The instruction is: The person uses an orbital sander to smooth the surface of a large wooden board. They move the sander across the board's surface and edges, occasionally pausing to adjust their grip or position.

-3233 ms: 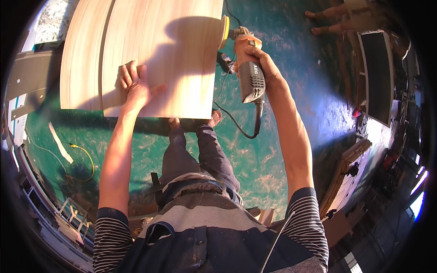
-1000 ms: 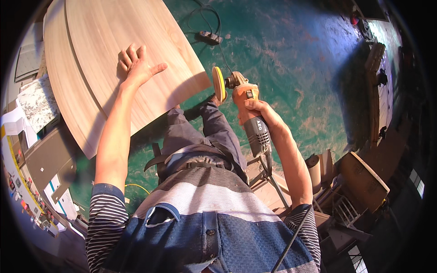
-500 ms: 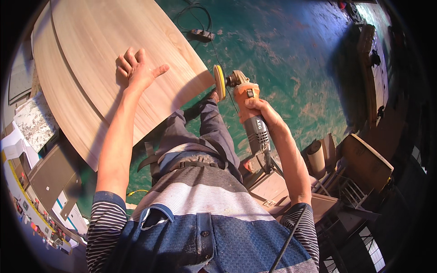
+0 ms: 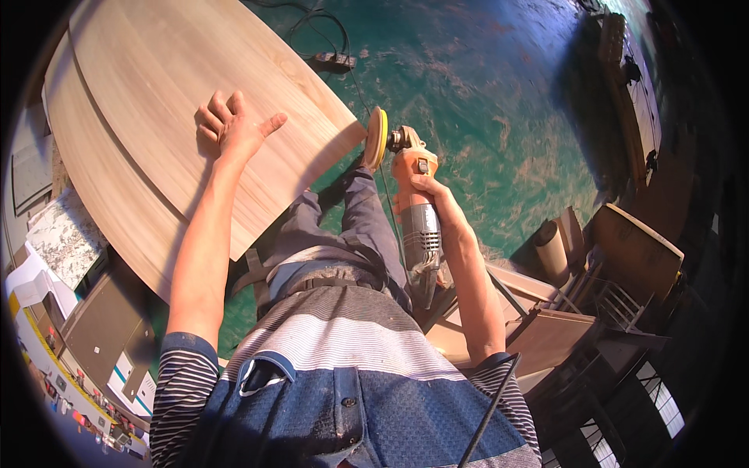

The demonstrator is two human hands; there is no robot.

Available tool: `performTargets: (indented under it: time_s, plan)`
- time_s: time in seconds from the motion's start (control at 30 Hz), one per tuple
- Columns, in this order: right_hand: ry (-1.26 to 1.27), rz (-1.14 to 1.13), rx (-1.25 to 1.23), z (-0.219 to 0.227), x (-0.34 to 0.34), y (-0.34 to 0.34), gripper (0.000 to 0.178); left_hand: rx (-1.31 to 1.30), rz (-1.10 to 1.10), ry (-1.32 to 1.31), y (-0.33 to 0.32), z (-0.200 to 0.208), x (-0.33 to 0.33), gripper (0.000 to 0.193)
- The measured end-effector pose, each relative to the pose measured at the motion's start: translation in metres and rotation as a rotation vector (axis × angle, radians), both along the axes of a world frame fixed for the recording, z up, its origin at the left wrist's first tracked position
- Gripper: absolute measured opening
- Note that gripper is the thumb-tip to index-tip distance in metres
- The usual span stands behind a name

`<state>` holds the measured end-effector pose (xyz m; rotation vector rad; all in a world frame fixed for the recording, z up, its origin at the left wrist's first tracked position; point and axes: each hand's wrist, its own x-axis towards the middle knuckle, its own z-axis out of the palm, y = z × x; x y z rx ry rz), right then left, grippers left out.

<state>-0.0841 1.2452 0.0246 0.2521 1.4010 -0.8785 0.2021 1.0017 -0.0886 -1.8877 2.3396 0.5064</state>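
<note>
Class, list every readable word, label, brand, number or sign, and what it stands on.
None can be quoted.
Orange-and-grey power tool: any lettering is too washed out to read.
Pale wood-grained panel: none seen.
Brown panel at right: any marks are too blurred.

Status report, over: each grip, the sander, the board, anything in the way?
Left grip open on board. Right grip closed around sander. Disc at board's corner, contact unclear. Possible snag: cord looped on floor.

Left fingers (image 4: 220, 106) on a pale wood panel (image 4: 172, 70), right fingers (image 4: 427, 186) around an orange-and-grey disc sander (image 4: 419, 217)
</note>
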Motion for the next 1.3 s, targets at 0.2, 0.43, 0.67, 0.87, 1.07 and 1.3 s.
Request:
performTargets:
  time_s: [0.2,0.43,0.67,0.87,1.07,1.3]
  plan:
    - [-0.039,-0.083,-0.029,-0.005,0.018,0.011,0.059,0.03,-0.008,-0.033,-0.001,0.013,-0.006,0.113]
    - [-0.013,-0.203,-0.08,-0.002,0.037,0.015,0.058,0.089,0.028,-0.052,-0.004,0.012,-0.012,0.114]
    - [-0.018,-0.093,-0.006,0.005,-0.005,0.007,0.062,0.136,0.048,-0.119,-0.005,0.014,-0.016,0.111]
    - [0.069,0.242,0.018,0.005,-0.063,-0.025,0.063,0.02,-0.016,-0.018,0.0,0.009,-0.009,0.107]
    - [0.043,0.44,-0.047,-0.002,-0.088,-0.051,0.054,-0.019,-0.007,0.018,0.002,0.008,-0.006,0.11]
    - [0.032,0.431,-0.05,-0.001,-0.088,-0.052,0.049,-0.011,0.003,-0.07,0.002,0.012,-0.014,0.114]
